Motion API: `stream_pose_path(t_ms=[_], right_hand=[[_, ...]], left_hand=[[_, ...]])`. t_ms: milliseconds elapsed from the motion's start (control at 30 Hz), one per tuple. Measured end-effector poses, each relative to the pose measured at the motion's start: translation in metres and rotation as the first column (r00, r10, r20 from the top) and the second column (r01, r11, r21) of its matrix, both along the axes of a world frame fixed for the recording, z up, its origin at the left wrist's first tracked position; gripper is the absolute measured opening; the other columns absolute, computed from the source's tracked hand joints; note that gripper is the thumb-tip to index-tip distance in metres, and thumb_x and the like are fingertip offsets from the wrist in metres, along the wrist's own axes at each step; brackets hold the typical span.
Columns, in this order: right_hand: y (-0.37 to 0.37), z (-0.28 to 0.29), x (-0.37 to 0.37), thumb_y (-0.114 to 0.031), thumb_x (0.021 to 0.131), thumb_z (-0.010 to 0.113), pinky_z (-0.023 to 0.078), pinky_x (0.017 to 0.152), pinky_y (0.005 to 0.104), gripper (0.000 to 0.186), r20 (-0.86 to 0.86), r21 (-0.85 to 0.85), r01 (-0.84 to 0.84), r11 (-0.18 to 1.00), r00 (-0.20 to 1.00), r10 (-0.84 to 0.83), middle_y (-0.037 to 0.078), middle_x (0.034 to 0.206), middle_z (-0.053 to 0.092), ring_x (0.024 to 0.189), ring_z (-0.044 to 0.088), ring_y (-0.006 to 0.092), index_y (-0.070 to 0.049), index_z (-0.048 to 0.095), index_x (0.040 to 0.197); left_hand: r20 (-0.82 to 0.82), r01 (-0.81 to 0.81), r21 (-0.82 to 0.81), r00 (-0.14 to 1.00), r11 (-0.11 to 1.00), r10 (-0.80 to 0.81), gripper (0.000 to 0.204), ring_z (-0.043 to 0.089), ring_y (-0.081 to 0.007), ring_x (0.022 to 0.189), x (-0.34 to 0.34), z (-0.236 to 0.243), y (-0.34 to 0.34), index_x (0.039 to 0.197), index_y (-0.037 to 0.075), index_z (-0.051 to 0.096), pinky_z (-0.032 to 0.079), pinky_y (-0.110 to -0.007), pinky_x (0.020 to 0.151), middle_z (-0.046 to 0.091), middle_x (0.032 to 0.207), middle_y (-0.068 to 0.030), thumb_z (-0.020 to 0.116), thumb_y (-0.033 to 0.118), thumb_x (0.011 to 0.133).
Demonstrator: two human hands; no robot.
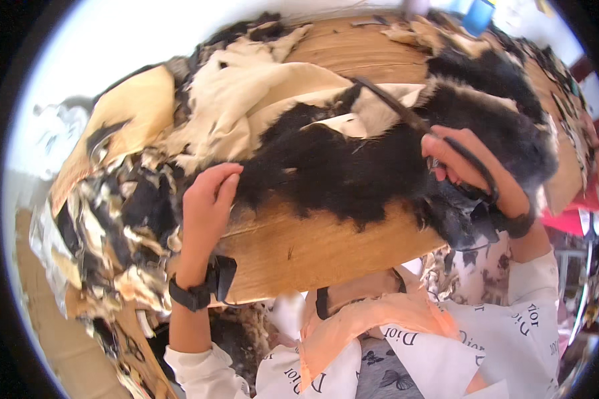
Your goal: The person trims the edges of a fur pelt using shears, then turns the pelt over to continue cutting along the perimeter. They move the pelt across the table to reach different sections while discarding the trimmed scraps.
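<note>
A black fur hide (339, 173) lies across the middle of the wooden table, with a pale skin side (373, 113) turned up at its far edge. At the hide's left edge my left hand (208, 199) pinches the fur between thumb and fingers. My right hand (462, 159) is closed round the dark handles of large shears (399, 106). Their long blades point up and to the left, over the pale part of the hide. Whether the blades touch the skin I cannot tell. Bands with dark boxes are strapped to both wrists.
A cream hide (246, 86) lies behind my left hand. Left of it is a heap of fur scraps (126, 226) beside a yellowish pelt piece (140, 106). More dark fur (486, 113) spreads at the right. A blue container (478, 17) stands at the back of the wooden table (333, 249).
</note>
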State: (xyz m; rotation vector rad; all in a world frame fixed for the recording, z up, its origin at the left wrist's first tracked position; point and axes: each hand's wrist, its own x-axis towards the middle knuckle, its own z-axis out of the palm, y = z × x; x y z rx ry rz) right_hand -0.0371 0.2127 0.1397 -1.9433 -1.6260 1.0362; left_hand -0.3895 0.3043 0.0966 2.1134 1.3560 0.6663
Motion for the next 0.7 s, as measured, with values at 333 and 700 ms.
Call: stream_pose_path(t_ms=[333, 700], right_hand=[[-0.042, -0.027, -0.045, -0.016, 0.075, 0.065, 0.042, 0.047, 0.0325, 0.018, 0.147, 0.300, -0.085, 0.950, 0.988, 0.042, 0.014, 0.057, 0.054, 0.051, 0.055, 0.0315, -0.003, 0.053, 0.081], [0.034, -0.078, -0.102, -0.008, 0.069, 0.063, 0.045, 0.059, 0.0403, 0.031, 0.107, 0.502, -0.155, 0.851, 0.987, 0.117, 0.014, 0.068, 0.058, 0.068, 0.058, 0.0323, -0.006, 0.048, 0.096]], left_hand=[[-0.100, 0.217, -0.287, 0.962, 0.933, -0.255, 0.059, 0.052, -0.0317, 0.101, 0.017, -0.045, 0.061, 0.113, 0.000, 0.052, 0.041, -0.037, 0.087, 0.056, 0.107, -0.0181, 0.070, 0.035, 0.070], [-0.230, 0.228, -0.315, 0.923, 0.921, -0.308, 0.058, 0.053, -0.0218, 0.095, 0.017, -0.020, 0.034, 0.115, 0.000, 0.050, 0.040, -0.029, 0.086, 0.058, 0.099, -0.0116, 0.074, 0.010, 0.063]])
